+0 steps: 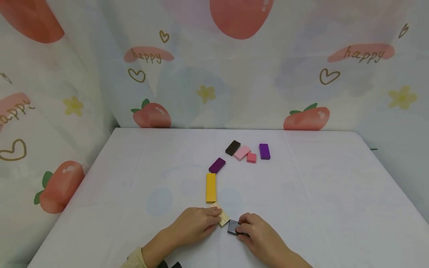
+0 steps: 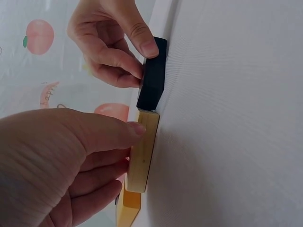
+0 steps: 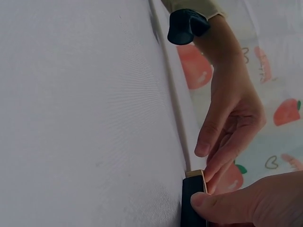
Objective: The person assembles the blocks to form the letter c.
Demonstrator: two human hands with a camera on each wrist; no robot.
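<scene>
My left hand rests its fingers on a pale wooden block. In the right wrist view its thumb stands a little apart from that block. My right hand pinches a black block between thumb and fingers; in the left wrist view the thumb presses on one face of the black block. The black block's end meets the end of the wooden block. Beyond the wooden block's other end lies a yellow block, followed by a dark purple block.
Farther back on the white table lie a dark brown block, a pink block, a small coral block and a purple block. A printed cloth hangs behind the table.
</scene>
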